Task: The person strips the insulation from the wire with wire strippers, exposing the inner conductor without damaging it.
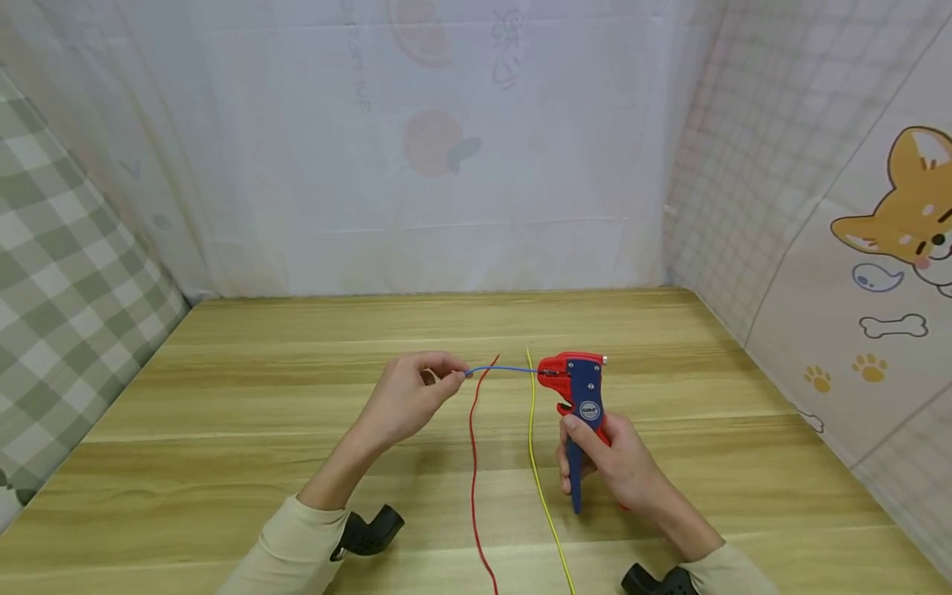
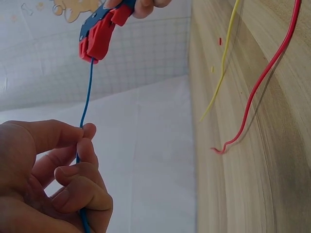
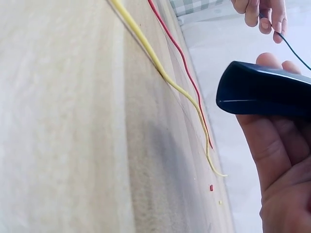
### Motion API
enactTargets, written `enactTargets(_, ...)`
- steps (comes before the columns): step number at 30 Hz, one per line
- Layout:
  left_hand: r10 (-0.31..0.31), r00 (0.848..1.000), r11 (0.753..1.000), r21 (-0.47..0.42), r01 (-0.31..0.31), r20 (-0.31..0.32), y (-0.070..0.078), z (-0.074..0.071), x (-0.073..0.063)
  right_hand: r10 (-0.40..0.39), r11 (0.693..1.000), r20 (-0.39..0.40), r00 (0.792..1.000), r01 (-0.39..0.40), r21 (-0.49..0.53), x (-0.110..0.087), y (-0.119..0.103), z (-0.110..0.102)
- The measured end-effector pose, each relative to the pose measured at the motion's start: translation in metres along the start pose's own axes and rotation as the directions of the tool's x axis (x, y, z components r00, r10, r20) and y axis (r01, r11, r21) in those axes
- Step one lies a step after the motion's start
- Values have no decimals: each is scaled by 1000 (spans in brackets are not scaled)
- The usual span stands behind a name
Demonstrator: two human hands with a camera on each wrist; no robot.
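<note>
Between thumb and fingers my left hand point(image 1: 409, 397) pinches a blue wire point(image 1: 506, 368), which also runs down through the palm in the left wrist view. The wire's far end enters the red nose of a wire stripper point(image 1: 587, 388). My right hand point(image 1: 621, 459) grips the stripper by its handles, with the dark blue handle point(image 3: 262, 90) large in the right wrist view. Both hands hold the wire and tool above the table. Below lie a red wire point(image 1: 473, 463) and a yellow wire point(image 1: 537, 463), roughly side by side.
On the wooden table point(image 1: 245, 430) lie a tiny red piece point(image 2: 220, 41) and a tiny yellow piece point(image 2: 212, 69), near the wires' far ends. A white curtain point(image 1: 312, 182) hangs behind the table, with printed cloth point(image 1: 803, 248) along the right and checked cloth point(image 1: 67, 289) on the left.
</note>
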State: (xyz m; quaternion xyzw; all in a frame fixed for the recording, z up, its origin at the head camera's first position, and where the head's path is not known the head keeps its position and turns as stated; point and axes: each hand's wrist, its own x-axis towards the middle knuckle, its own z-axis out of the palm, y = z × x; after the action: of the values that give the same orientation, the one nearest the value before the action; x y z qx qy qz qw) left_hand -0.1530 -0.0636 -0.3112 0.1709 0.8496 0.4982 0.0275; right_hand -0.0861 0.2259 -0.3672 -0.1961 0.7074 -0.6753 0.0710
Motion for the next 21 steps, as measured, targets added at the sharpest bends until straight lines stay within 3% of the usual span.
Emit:
enactTargets(10, 23, 1000, 1000, 19, -23, -8, 2, 0, 0, 27, 999, -47, 999, -28, -33, 1, 0, 2)
enactTargets(21, 6, 1000, 1000, -6, -6, -4, 2, 1, -1, 40, 998, -128, 991, -47, -52, -1, -1, 6)
